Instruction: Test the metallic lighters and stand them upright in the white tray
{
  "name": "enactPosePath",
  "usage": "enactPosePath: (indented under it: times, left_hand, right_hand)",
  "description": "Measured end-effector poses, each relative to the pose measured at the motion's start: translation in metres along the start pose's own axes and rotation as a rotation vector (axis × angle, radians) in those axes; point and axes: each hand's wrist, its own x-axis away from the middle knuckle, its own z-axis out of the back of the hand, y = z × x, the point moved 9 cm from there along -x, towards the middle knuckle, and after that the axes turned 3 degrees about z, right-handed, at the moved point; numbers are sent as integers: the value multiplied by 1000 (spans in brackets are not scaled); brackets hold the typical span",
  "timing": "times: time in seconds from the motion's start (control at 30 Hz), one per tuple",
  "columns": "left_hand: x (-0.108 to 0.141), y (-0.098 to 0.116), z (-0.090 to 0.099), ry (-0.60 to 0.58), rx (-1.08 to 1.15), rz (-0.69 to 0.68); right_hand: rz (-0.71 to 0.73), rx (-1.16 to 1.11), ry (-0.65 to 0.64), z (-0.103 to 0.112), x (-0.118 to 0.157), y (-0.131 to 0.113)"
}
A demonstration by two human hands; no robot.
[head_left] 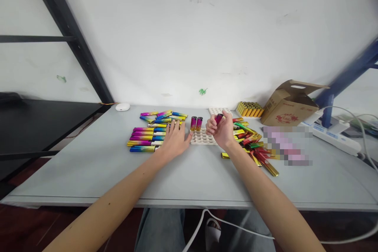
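My left hand [175,138] lies palm down with its fingers stretched out, over the right side of a group of shiny purple, blue and yellow lighters [143,136]. Its thumb reaches the left edge of a white tray with round holes [203,138]. Two purple-and-gold lighters [193,123] stand upright in the tray's back left corner. My right hand [222,130] is closed around another lighter [218,118] with a purple body and dark top, held above the tray's right side. Whatever lies under my left palm is hidden.
Red, green and gold lighters [260,149] lie heaped on the right. Behind are another white holed tray [218,111], a filled tray of gold lighters [250,109] and an open cardboard box [288,108]. A power strip [333,138] with cables sits far right, a white case [122,107] back left.
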Motion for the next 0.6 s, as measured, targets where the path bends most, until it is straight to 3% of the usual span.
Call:
enactPosePath:
  times: [0.23,0.6]
  left_hand:
    - [2,3,-2,-102,-88,24]
    - [5,5,-1,-125,-104,23]
  right_hand:
    - [-47,6,-78,-8,2,6]
    - [6,-12,-124,-13,2,6]
